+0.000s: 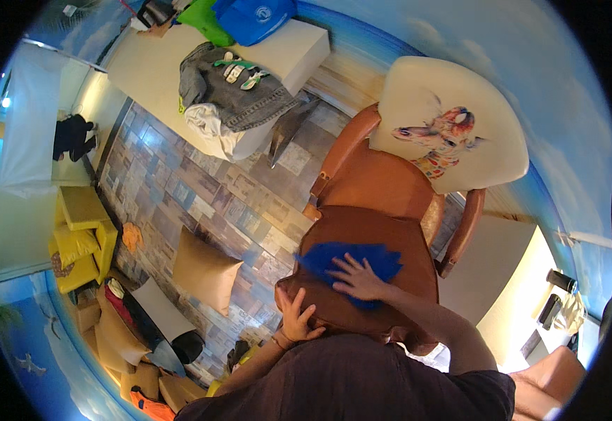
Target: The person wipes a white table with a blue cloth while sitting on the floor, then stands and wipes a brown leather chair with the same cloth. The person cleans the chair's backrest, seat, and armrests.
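A dark brown leather seat cushion (364, 226) lies before me, its far end over the seat of a tan leather armchair (379, 173). Under my right hand (359, 279) is a blue cloth (322, 258), spread on the cushion's top. That hand presses flat on the cloth with its fingers apart. My left hand (298, 318) rests at the cushion's near left corner, fingers spread. The armchair has wooden-looking brown arms and a pale backrest panel (406, 100) printed with a giraffe's head.
A tan pillow (206, 268) and an orange cloth (132, 237) lie on the patterned floor (232, 194). A grey denim jacket (222, 94) covers part of a white bench (153, 79). Yellow armchair (85, 231) and piled cushions (119, 331) stand left. Someone's bare leg (548, 376) shows lower right.
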Demonstrator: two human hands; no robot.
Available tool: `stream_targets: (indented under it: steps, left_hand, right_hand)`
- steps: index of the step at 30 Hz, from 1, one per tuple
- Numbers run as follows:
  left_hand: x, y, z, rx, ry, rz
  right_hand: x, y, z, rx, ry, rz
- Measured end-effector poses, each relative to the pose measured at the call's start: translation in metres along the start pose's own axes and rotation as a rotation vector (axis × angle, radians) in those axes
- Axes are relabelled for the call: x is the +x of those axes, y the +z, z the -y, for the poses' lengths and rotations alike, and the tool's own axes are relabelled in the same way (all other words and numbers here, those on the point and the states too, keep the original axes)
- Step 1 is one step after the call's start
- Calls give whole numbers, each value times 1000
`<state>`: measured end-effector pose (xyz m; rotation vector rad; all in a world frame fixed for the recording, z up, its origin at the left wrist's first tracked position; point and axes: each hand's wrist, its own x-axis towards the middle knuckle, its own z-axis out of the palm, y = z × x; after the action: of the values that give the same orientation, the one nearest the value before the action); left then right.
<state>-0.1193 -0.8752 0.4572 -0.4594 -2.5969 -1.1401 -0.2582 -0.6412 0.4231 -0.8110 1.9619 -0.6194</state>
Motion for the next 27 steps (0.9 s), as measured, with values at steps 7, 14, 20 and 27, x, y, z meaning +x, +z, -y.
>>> stream_targets:
  steps: [7,14,20,27]
  left_hand:
    - [-32,4,-1,70,-200,-159]
    - [-52,0,8,-26,-158,5]
    - [14,-42,-4,-273,-374,48]
    - [94,-45,30,-410,-335,908]
  right_hand:
    - [30,24,43,-122,-54,161]
    - [73,56,14,89,-176,11]
    - [96,45,7,-166,-45,111]
    - [-38,42,92,252,-510,-4]
